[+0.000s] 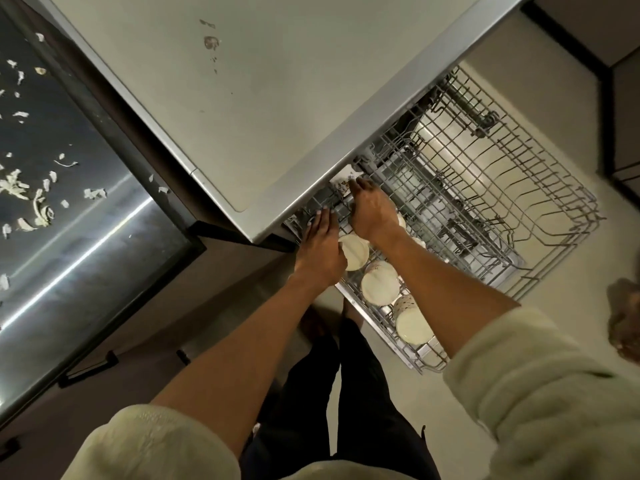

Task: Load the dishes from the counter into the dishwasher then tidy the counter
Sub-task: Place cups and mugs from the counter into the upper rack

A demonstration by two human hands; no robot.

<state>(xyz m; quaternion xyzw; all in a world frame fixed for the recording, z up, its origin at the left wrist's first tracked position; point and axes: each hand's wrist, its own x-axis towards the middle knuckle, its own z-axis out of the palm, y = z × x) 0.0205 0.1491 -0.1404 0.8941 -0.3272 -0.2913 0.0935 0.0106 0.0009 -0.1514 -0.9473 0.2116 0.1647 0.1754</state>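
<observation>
The person is leaning over the pulled-out upper rack (485, 188) of the dishwasher, both arms reaching in under the edge of the counter (263, 98). The left hand (320, 251) is lying flat on the rack's near-left corner, fingers straight and together, gripping nothing, its heel just beside an upturned bowl (354, 251). The right hand (372, 213) is reaching further back, its fingers curling round the edge of a patterned dish (343, 183) that is standing at the rack's back-left corner, partly hidden under the counter edge; what kind of dish it is cannot be told, though it looks like a small plate.

Two more bowls are sitting upside down in a row along the rack's near side: a second bowl (380, 284) and a third bowl (414, 323), each close to its neighbour. The rest of the rack, to the right, is showing bare wire. The lower rack (561, 216) is showing beyond it.

On the left, a dark glossy surface (69, 202) is carrying scattered pale scraps (41, 209). The counter is showing a brown stain (210, 42).
</observation>
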